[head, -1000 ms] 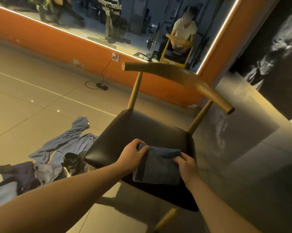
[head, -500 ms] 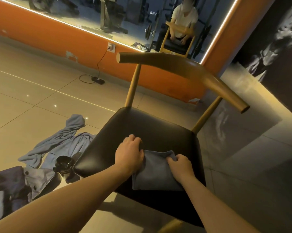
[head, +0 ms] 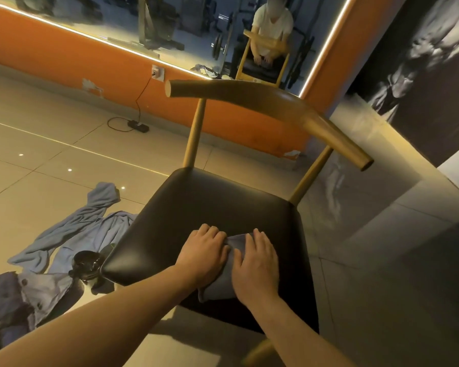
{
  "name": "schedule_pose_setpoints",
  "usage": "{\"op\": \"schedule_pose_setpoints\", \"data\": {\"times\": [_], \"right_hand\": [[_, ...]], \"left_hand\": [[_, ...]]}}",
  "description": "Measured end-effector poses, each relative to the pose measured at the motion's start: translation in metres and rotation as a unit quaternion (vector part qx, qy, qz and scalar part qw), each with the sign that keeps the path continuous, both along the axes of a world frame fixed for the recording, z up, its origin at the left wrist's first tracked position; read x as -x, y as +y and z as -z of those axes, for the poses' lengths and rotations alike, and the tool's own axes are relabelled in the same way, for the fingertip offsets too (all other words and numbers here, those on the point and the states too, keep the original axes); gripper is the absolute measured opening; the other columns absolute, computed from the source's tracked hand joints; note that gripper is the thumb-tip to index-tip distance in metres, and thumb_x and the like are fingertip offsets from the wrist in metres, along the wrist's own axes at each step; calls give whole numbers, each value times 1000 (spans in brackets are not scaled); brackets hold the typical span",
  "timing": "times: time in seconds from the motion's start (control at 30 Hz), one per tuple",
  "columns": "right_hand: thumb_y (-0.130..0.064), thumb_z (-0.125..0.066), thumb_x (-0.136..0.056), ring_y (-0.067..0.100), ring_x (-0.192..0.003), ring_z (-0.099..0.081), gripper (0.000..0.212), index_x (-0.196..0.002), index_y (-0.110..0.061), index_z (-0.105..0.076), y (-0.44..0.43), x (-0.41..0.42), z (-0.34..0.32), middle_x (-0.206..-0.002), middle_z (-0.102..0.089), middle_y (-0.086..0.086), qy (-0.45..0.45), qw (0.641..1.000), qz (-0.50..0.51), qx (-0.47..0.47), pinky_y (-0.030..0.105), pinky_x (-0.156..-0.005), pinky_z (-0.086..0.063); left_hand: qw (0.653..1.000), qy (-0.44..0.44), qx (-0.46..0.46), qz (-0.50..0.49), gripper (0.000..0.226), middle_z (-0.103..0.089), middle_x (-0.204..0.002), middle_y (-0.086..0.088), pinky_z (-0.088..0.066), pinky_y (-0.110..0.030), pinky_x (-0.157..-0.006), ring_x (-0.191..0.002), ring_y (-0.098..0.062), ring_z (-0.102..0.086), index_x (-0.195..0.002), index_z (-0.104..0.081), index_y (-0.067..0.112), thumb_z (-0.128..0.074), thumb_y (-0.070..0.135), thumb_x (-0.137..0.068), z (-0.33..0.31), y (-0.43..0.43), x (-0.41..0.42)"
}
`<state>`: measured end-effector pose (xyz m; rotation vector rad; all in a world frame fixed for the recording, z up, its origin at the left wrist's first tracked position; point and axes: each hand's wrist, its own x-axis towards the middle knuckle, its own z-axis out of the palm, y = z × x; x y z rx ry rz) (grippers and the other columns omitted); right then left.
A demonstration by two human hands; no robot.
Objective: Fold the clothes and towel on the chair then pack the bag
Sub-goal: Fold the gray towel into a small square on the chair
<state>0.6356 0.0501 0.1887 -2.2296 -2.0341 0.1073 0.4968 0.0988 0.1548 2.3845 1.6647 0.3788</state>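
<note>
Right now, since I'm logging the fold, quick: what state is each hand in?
Left hand: open, pressing flat on the folded blue cloth on the chair seat.
Right hand: open, pressing flat on the same cloth.

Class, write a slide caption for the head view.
Left hand and right hand press a folded blue cloth on the black chair seat; clothes lie nearby.

A tiled floor (head: 51, 128) runs back to an orange wall (head: 64, 62) carrying a big mirror (head: 170, 19) edged by a glowing light strip (head: 90, 36) — weight plates (head: 217, 46) show in the reflection. A cable (head: 141, 102) drops from a wall socket (head: 158, 73) to a black box (head: 138, 126) lying on the floor. On the right stands a dark wall with a black-and-white mural (head: 421, 62).
</note>
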Motion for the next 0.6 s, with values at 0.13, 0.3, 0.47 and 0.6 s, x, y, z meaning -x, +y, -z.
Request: {"op": "schedule_pose_setpoints", "data": {"times": [0.13,0.3,0.47,0.6], "right_hand": [[-47,-14,-107,18,-156,0,61,-162,-19,-10,-8,-5,21,-170,-6,2,-12,999,-4,30,41,-127,-7],[-47,-11,-107,20,-156,-2,61,-161,-19,-14,-3,-9,22,-170,-9,3,-36,998,-31,36,47,-127,-6],[-44,-46,-101,23,-146,-30,52,-148,-22,-43,-42,-17,7,-156,-39,3,104,988,73,-87,44,-119,-28],[-33,-67,-92,21,-122,-47,44,-130,-19,-50,-87,-17,3,-135,-50,4,265,936,214,-86,39,-100,-49]], "left_hand": [[1000,7,-6,5,45,-54,-140,2,-40,-35,-107,-124,-19,-47,-142,-50,26,-31,49,-108,-2,-5,0],[998,29,58,-14,42,-54,-135,0,-43,-36,-103,-120,-21,-48,-139,-52,24,-41,46,-105,-20,-2,-1],[969,-27,222,-102,30,-60,-107,-1,-55,-34,-86,-96,-18,-59,-121,-61,21,-64,36,-95,-48,-5,0],[926,-102,320,-174,20,-60,-92,-2,-51,-30,-75,-79,-14,-59,-98,-56,18,-70,31,-94,-55,-20,0]]}}
